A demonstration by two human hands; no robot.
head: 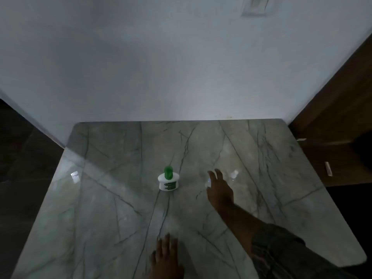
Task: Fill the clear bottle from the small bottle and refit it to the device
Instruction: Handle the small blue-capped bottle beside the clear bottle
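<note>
Dim and soft throughout the head view, so small details blur. Just past the right hand (218,188), by its fingertips, a faint glint that may be a clear bottle (208,181), too transparent to confirm; a small pale object (234,174) beyond, unidentifiable. Left hand (166,258) cut off at the bottom edge, fingers spread flat over the table (120,198), holding nothing. Glossy grey-green marble top with dark veins, set against a plain pale wall (161,67); dark wood cabinet (342,127) at right. White device (168,182) with a green top, upright at mid-table, left of the right hand and clear of it. Right hand outstretched, fingers splayed apart; contact with the faint glint impossible to tell.
</note>
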